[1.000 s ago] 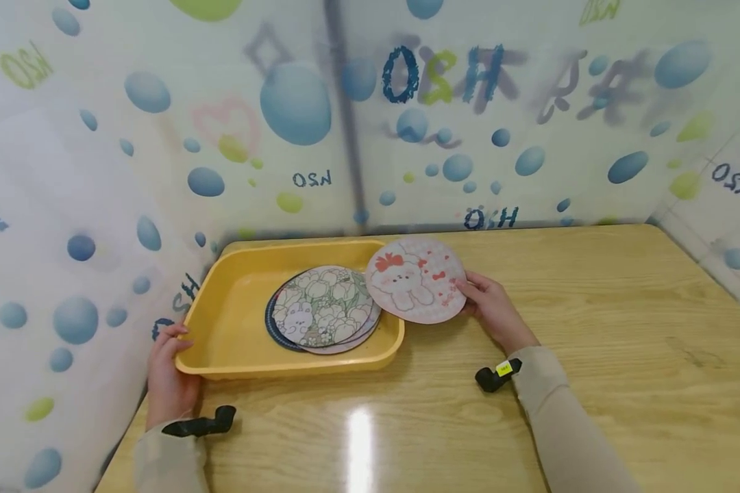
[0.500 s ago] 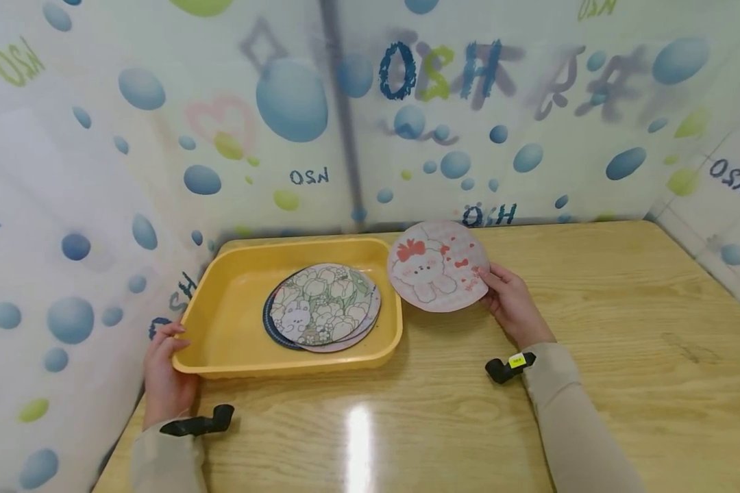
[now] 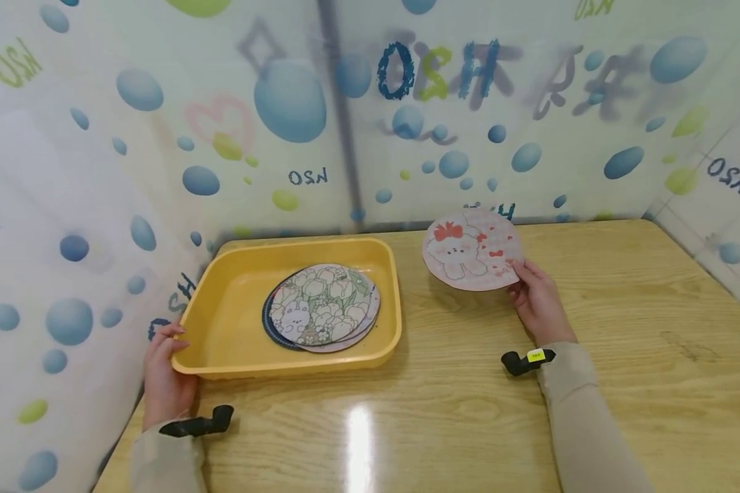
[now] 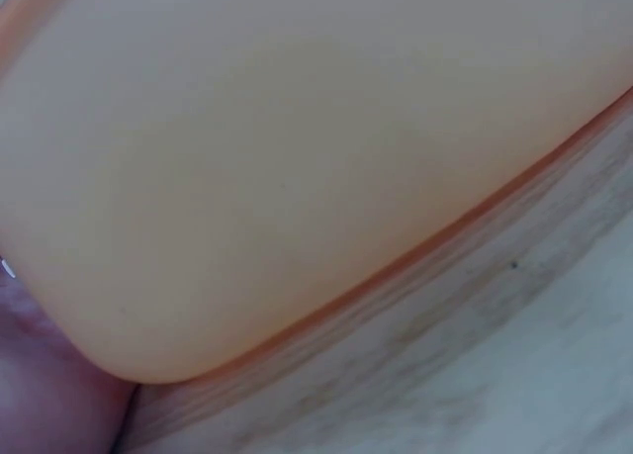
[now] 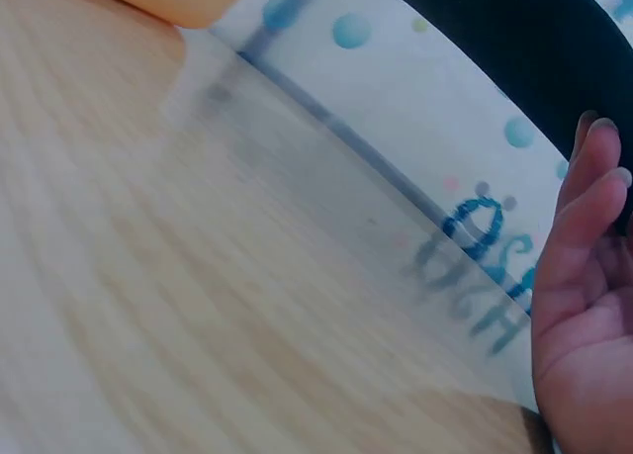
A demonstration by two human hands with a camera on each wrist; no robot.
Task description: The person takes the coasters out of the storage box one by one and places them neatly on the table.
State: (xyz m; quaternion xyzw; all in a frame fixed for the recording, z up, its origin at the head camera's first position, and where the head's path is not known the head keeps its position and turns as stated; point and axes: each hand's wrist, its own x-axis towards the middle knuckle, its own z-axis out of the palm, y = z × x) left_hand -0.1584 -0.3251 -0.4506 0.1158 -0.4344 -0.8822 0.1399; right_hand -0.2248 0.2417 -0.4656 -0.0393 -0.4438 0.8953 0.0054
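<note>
My right hand [image 3: 544,307] pinches the edge of a round pink mat [image 3: 471,250] printed with a white bunny, a red bow and small hearts. The mat is raised above the table, to the right of a yellow tray [image 3: 222,322]. In the right wrist view its dark underside [image 5: 524,39] shows above the fingers. Inside the tray lies a loose stack of round mats [image 3: 323,301], with a flower-and-bunny print on top. The left hand [image 3: 168,373] grips the tray's front left corner, fingers over the rim. From the left wrist, the tray's wall [image 4: 297,197] fills most of the view.
Tray and arms are over a light wood-grain table [image 3: 444,411]. Behind and on both sides hangs a pale sheet [image 3: 370,137] with blue and green dots and lettering, close to the table's back edge. Each wrist carries a black camera strap [image 3: 527,361].
My right hand has carried the bunny mat rightward from over the tray's right rim to beyond it, out over the table. The left hand has kept its grip on the tray.
</note>
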